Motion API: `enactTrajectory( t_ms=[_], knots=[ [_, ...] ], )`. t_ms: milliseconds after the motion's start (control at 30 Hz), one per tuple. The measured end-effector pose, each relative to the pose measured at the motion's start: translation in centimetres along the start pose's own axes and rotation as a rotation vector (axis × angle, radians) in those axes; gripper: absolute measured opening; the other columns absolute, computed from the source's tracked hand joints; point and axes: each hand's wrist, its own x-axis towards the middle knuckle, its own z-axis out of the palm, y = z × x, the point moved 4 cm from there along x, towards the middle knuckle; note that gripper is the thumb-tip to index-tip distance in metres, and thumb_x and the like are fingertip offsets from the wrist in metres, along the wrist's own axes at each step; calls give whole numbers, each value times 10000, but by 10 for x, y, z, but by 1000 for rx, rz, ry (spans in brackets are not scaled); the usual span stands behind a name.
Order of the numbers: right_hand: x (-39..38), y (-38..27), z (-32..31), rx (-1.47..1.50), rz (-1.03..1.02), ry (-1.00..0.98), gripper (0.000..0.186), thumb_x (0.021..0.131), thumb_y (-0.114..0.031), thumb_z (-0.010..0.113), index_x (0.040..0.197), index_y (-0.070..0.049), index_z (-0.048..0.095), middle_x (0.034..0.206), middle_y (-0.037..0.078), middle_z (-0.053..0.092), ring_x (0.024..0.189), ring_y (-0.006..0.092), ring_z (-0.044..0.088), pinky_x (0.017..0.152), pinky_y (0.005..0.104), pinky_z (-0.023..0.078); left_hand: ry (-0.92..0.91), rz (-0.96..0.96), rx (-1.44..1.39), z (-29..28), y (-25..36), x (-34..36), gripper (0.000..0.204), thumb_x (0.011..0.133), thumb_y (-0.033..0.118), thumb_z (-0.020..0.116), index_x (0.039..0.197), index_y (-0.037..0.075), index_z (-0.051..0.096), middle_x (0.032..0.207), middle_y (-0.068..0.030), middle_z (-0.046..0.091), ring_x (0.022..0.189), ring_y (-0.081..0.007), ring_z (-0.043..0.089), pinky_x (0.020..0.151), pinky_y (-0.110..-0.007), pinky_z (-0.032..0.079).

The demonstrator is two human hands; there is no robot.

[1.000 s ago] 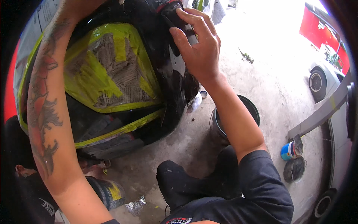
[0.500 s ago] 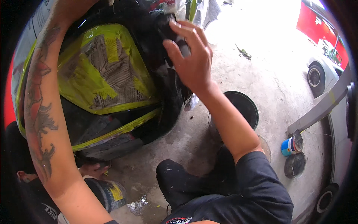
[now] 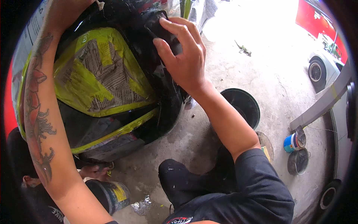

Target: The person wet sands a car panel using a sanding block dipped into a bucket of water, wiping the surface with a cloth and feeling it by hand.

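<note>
My right hand (image 3: 182,56) is closed on a black pad (image 3: 154,27), its fingertips pressing it against the glossy black body panel (image 3: 166,104) of a vehicle near its upper corner. My left hand (image 3: 71,13) reaches to the panel's upper left; its fingers are cut off at the top edge, so I cannot tell what they hold. Between my forearms is a recess masked with yellow-green tape and newspaper (image 3: 104,74), with another taped strip (image 3: 119,130) below it.
A co-worker (image 3: 26,160) crouches at lower left, a hand (image 3: 93,172) under the panel beside a bucket (image 3: 112,198). Right are a large black bucket (image 3: 242,102), blue can (image 3: 290,143), metal pail (image 3: 297,162), grey curved panel (image 3: 305,117) and white car (image 3: 320,69).
My right hand has moved left and slightly down along the black panel with the pad. My left forearm has shifted a little left in the picture.
</note>
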Motion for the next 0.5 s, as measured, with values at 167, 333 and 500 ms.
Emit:
enactTrajectory(
  t_ms=[167,333,500],
  knots=[
    [29,-2,4,-63,-18,101,367,826,-199,797,1171,-104,713,1151,135,675,1043,339,674,875,442,550,114,8,32,12,29,-8,232,882,89,727,1063,-55,714,1115,-119,727,913,-143,689,813,-265,575],
    [15,0,4,-36,-24,78,359,826,-202,798,1161,-101,717,1149,139,680,1045,344,675,878,448,547,2,-44,57,4,22,-5,235,883,80,736,1073,-56,712,1102,-102,711,897,-131,686,806,-255,571],
    [38,-8,3,-77,25,17,366,876,-134,760,1209,-5,675,1177,219,679,1118,395,657,962,440,522,38,-36,-165,4,1,-7,253,880,97,743,1087,-45,715,1060,-92,713,889,-134,682,819,-266,564]
  ],
)
